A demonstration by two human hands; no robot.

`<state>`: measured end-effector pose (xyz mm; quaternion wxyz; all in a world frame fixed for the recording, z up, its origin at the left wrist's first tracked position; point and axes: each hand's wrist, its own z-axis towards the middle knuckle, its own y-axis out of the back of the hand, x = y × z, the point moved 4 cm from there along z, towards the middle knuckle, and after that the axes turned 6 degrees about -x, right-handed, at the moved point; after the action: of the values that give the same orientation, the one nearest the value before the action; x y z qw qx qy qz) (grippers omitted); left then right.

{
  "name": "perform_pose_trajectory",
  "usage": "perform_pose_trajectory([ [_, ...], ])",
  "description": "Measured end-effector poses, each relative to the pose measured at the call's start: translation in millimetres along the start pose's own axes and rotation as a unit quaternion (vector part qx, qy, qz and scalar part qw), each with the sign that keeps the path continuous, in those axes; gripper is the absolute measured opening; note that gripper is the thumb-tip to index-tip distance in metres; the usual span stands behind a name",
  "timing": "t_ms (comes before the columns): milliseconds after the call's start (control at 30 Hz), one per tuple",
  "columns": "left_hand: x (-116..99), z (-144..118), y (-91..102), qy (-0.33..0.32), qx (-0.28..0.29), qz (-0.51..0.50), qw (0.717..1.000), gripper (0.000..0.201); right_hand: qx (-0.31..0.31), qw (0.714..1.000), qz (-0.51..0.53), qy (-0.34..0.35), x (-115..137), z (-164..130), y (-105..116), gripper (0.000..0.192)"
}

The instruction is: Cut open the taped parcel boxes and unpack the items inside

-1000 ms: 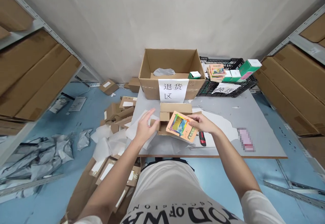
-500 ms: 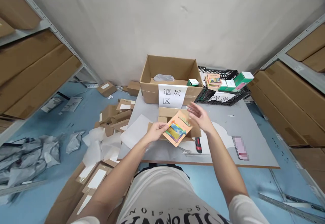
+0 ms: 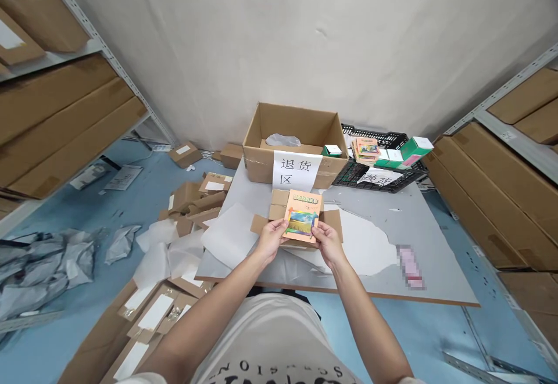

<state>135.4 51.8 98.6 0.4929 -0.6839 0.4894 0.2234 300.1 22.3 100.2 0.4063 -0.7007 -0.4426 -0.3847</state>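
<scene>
An orange book [image 3: 301, 216] with a rainbow-coloured picture on its cover is held upright between my two hands. My left hand [image 3: 272, 237] pinches its lower left edge, and my right hand [image 3: 328, 241] grips the lower right edge. Just behind and below the book, a small cardboard box [image 3: 333, 222] stands with its flaps spread; the book and my hands hide most of its inside. White wrapping paper [image 3: 370, 244] lies under and around that box on the grey table [image 3: 418, 215].
A large open carton [image 3: 261, 166] with a paper sign stands at the back. Beside it a black crate [image 3: 383, 182] holds books and green boxes. A pink item [image 3: 410, 268], blurred out, lies at right. Flattened cartons [image 3: 152, 314] and crumpled grey bags [image 3: 47, 273] cover the floor at left.
My right hand has come down and taken hold of the book's right side. The book has turned from tilted to straight. The red-and-black cutter seen on the table is out of sight.
</scene>
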Motion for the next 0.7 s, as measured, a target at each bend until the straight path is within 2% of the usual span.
perform_pose_trajectory([
  [233,8.4,0.3,1.7,0.001,-0.035,0.035,0.999,0.05,-0.002,1.0,-0.013,0.028,5.5,-3.3,3.5,0.053],
  [367,8.8,-5.6,0.8,-0.05,-0.079,0.035,0.995,0.049,-0.032,0.991,-0.073,0.11,21.8,-6.3,4.2,0.052],
  [433,7.5,-12.8,-7.0,-0.073,-0.063,0.036,0.995,0.05,-0.058,0.975,-0.136,0.166,32.0,-10.1,3.0,0.051],
  [500,6.2,-21.0,-18.7,-0.076,-0.025,0.03,0.996,0.052,-0.09,0.941,-0.239,0.222,40.6,-16.1,-0.8,0.047],
  [600,2.2,-30.8,-34.9,-0.077,0.019,0.004,0.997,0.056,-0.108,0.855,-0.416,0.289,46.0,-27.3,-14.9,0.041],
  [667,-0.2,-34.3,-41.6,-0.078,0.036,-0.014,0.996,0.055,-0.102,0.809,-0.483,0.318,43.6,-34.7,-26.9,0.038],
  [700,-0.8,-35.1,-43.3,-0.078,0.041,-0.018,0.996,0.053,-0.095,0.796,-0.497,0.332,41.2,-38.4,-33.0,0.037],
])
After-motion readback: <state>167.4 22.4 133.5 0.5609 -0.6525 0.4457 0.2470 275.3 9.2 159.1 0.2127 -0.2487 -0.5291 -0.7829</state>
